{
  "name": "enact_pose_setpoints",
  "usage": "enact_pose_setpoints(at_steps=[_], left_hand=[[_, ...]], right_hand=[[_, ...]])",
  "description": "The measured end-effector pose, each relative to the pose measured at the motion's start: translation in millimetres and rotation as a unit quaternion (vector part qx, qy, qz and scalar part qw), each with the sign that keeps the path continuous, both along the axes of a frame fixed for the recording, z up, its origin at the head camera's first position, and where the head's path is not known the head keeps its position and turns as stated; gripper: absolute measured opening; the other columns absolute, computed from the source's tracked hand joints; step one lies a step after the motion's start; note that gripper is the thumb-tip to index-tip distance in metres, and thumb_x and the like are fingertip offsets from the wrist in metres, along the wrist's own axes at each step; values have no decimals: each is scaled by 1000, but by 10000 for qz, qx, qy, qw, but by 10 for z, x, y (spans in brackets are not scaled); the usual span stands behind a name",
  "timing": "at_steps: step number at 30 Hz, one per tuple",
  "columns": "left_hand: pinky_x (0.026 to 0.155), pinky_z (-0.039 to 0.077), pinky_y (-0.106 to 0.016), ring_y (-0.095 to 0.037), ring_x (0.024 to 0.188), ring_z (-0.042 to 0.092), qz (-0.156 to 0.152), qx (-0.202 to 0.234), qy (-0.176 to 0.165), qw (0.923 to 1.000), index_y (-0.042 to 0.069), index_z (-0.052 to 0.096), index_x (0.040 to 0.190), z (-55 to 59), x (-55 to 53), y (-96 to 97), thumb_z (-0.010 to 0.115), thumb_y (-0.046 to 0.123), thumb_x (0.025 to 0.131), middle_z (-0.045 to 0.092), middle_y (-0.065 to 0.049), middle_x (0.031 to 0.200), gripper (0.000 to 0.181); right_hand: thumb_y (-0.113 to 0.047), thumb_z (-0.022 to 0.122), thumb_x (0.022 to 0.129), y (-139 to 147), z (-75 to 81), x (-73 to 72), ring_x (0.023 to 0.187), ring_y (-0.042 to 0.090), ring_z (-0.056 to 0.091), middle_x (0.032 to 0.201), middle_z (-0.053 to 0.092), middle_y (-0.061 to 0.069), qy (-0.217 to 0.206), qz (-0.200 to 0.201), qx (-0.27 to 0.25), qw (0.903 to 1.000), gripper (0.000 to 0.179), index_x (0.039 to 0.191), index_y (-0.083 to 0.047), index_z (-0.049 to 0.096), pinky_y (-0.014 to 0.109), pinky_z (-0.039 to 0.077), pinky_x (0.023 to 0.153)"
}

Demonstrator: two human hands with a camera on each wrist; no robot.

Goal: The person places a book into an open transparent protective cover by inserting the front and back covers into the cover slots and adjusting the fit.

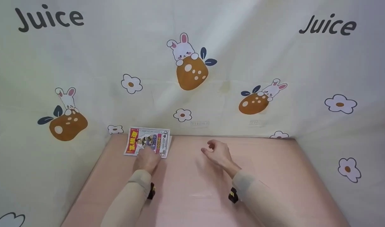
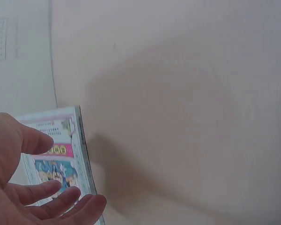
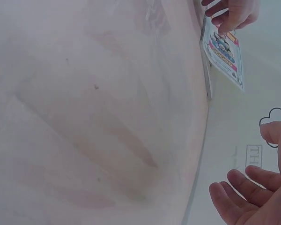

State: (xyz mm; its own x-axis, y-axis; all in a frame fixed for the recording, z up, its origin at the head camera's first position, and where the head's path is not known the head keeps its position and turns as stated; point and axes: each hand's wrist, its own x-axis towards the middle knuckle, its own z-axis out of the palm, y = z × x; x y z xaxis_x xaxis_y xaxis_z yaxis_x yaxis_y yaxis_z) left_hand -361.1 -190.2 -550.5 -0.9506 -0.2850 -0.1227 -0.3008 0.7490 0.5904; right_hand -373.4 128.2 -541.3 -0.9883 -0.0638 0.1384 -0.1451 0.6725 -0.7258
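A booklet (image 1: 164,143) with a colourful cartoon cover and a red-and-yellow title strip lies at the back left of the pink table. Its top part tilts up from a pale layer beneath, as the right wrist view shows. My left hand (image 1: 146,159) is at its near edge, and overlaps the cover (image 2: 61,124) in the left wrist view. There the thumb and fingers are spread apart, loosely bent, with nothing pinched between them. My right hand (image 1: 219,154) hovers over the table to the right, its fingers (image 3: 248,192) loosely curved and holding nothing.
The pink tabletop (image 1: 192,201) meets a pale cloth backdrop (image 1: 224,104) printed with rabbits, fruit and flowers. That cloth rises behind the table and along both sides. The booklet is close to the back edge.
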Motion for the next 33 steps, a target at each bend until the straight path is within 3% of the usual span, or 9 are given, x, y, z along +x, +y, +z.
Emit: enact_pose_setpoints(at_steps=[3, 9, 12, 14, 17, 21, 24, 27, 33], left_hand=[[92, 62, -50, -34, 100, 72, 87, -14, -2, 10000, -3, 68, 122, 97, 13, -87, 68, 26, 99, 73, -23, 118, 37], [86, 60, -48, -34, 97, 70, 235, 86, -9, 9997, -7, 68, 120, 365, 111, -233, 68, 27, 98, 75, -26, 116, 40], [94, 61, -55, -42, 106, 71, 417, -76, 32, 9991, -11, 67, 125, 413, 106, -268, 67, 28, 97, 72, -31, 123, 48], [101, 59, -60, -48, 115, 69, 534, -228, 73, 9983, -14, 65, 128, 402, 78, -282, 65, 27, 98, 68, -35, 127, 51], [107, 56, -62, -52, 121, 64, 638, -507, 68, 9967, -18, 64, 129, 297, -24, -323, 62, 26, 98, 65, -38, 128, 54], [102, 54, -57, -48, 117, 59, 786, -697, -202, 9943, -18, 62, 130, 96, -246, -458, 61, 31, 98, 62, -35, 124, 58], [97, 52, -55, -46, 112, 57, 934, -707, -365, 9924, -17, 62, 126, 12, -340, -562, 58, 35, 100, 61, -33, 119, 59], [92, 49, -52, -46, 109, 56, 1015, -915, -419, 9897, -17, 65, 118, 1, -321, -595, 53, 41, 104, 61, -34, 116, 61], [86, 48, -45, -45, 109, 56, 1326, -1324, -463, 9812, -21, 65, 113, 93, -96, -442, 46, 58, 110, 58, -37, 118, 81]], right_hand=[[-36, 81, 103, -30, 18, -11, 127, 35, 73, 135, 77, 17, -20, 12, -47, 10000, 48, 140, -6, 73, 53, 64, 107], [-37, 80, 104, -78, 47, -33, 124, 32, 73, 131, 78, 16, -9, 28, -69, 10000, 47, 139, -7, 73, 52, 63, 107], [-36, 81, 103, -98, 46, -34, 122, 32, 73, 129, 79, 15, 15, 47, -118, 9999, 46, 137, -7, 74, 52, 63, 106], [-36, 81, 103, -113, 34, -34, 122, 32, 74, 129, 79, 15, 3, 91, -115, 9999, 45, 137, -7, 74, 53, 63, 106], [-35, 81, 103, -134, 1, -29, 124, 33, 73, 130, 79, 16, -66, 153, -131, 9998, 44, 136, -7, 74, 54, 63, 107], [-35, 81, 103, -158, -34, -25, 126, 33, 73, 133, 78, 16, -163, 193, -158, 9996, 44, 136, -7, 74, 55, 63, 109], [-36, 81, 103, -184, -33, -24, 126, 33, 73, 134, 78, 16, -166, 250, -166, 9994, 44, 136, -8, 74, 55, 62, 110], [-36, 80, 103, -218, -32, -26, 124, 34, 73, 133, 78, 17, -149, 334, -134, 9992, 44, 136, -7, 74, 55, 63, 109], [-34, 82, 102, -278, -71, 1, 123, 34, 73, 132, 78, 17, -181, 432, -67, 9989, 45, 137, -6, 74, 54, 63, 107]])
